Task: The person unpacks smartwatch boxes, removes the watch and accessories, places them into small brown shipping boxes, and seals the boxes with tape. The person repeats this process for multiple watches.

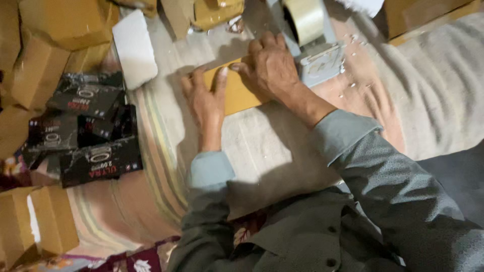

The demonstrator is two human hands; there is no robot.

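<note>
Two hands pressed flat on a small yellow-brown package (237, 93) lying on the pale cloth (262, 146): left hand (205, 103) fingers spread over its near edge, right hand (269, 68) curled over its top. Just beyond, grey tape dispenser (315, 45); far left, black boxes (93, 131) and cardboard cartons (35, 70).

A small flat parcel (237, 93) wrapped in tan-yellow paper lies flat on the pale cloth, near its far edge, partly covered by both hands.
</note>
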